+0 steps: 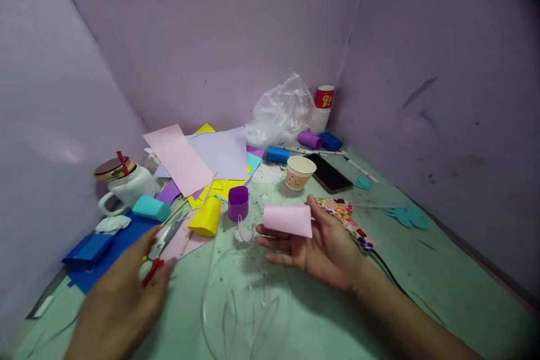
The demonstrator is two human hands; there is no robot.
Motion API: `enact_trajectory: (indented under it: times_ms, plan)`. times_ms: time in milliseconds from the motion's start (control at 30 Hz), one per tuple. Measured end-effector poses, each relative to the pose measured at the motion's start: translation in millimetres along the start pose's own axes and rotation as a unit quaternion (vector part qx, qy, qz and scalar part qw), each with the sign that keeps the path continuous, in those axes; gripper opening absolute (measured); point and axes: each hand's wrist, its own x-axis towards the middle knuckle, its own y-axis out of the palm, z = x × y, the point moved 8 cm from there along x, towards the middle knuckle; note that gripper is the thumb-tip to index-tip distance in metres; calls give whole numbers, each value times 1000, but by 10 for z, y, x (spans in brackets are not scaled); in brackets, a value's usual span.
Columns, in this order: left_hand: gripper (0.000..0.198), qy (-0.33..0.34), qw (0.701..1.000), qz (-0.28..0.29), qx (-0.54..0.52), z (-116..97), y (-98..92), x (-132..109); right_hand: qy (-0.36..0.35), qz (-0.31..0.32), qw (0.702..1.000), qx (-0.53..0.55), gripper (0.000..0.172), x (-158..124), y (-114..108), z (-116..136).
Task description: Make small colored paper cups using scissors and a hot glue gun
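My right hand (327, 250) holds a pink paper tube (288, 220), palm up, with the thumb at the tube's right end and the fingers beneath it. My left hand (122, 292) is slightly blurred, its thumb and forefinger apart around the red handle of the scissors (152, 271). The scissors' blades point away, over a pink paper scrap (192, 244). Just beyond my hands, a yellow paper tube (205, 217) lies tilted and a purple paper tube (238, 205) stands upright.
Coloured paper sheets (223, 154) are piled at the back. Nearby are a paper cup (299, 173), a phone (329, 173), a floral-patterned glue gun (343, 214) with a black cord, and a clear plastic bag (282, 109). A lidded white mug (130, 187) stands left. Walls enclose the table.
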Motion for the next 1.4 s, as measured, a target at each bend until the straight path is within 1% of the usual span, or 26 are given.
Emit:
enact_trajectory:
  times_ms: [33,67,133,200,233,267,300,333,367,433,500,533,567,633,733,767,800,867,933,967,1000,1067,1133,1267,1333,1400]
  plan:
    - [61,53,998,17,-42,-290,51,-47,13,13,1000,-5,78,-5,16,-29]
    - [63,113,987,58,-99,-596,142,-99,26,24,999,-12,80,-11,29,-62]
    - [64,200,954,128,-185,-1116,315,-187,49,39,998,-26,80,-20,49,-132]
    - [66,282,922,149,-220,-1498,411,-239,62,43,996,-49,77,-27,65,-189]
    - [63,310,908,162,-230,-1621,459,-252,63,44,995,-66,75,-28,73,-208]
    - [58,322,899,172,-240,-1692,499,-244,64,45,993,-89,76,-29,81,-223]
    - [54,312,896,184,-258,-1711,542,-213,65,45,990,-119,78,-29,83,-232]
    - [50,283,893,195,-290,-1686,580,-165,62,37,985,-155,81,-27,68,-227]
    - [48,242,888,204,-334,-1633,615,-110,45,15,979,-198,85,-20,30,-188]
    - [51,160,862,219,-428,-1505,686,-22,-41,-61,953,-294,87,-22,-75,-3]
    - [58,126,839,225,-480,-1435,740,9,-152,-127,905,-375,79,-75,-119,217]
    - [60,124,838,225,-482,-1423,764,8,-198,-139,882,-405,73,-107,-103,288]
    - [60,124,843,223,-474,-1419,789,-2,-233,-138,860,-432,68,-132,-66,327]
    - [58,134,856,210,-452,-1435,827,-40,-307,-115,808,-489,62,-188,62,362]
    - [52,189,880,161,-406,-1510,812,-127,-431,-71,705,-558,57,-321,294,360]
    - [51,208,884,148,-393,-1535,802,-158,-454,-61,684,-568,54,-350,336,347]
    - [49,225,885,140,-383,-1557,794,-187,-461,-57,676,-572,52,-360,349,336]
    - [46,246,878,153,-381,-1595,798,-235,-448,-66,685,-571,54,-342,314,329]
    - [44,258,865,184,-388,-1622,813,-266,-426,-80,699,-569,61,-317,261,335]
    - [42,256,859,201,-394,-1623,827,-271,-421,-84,703,-567,59,-311,245,341]
    - [39,247,855,216,-402,-1616,843,-268,-419,-85,706,-564,54,-310,240,349]
    - [33,218,851,231,-419,-1577,874,-245,-419,-82,716,-552,35,-312,249,364]
    - [29,200,848,228,-433,-1545,886,-224,-410,-85,737,-530,24,-303,248,377]
    - [29,201,845,212,-448,-1539,857,-216,-359,-140,795,-469,16,-254,134,379]
    - [26,203,847,203,-448,-1549,833,-215,-349,-168,809,-442,13,-248,75,377]
    - [24,207,848,196,-447,-1563,814,-213,-351,-178,814,-427,13,-246,50,373]
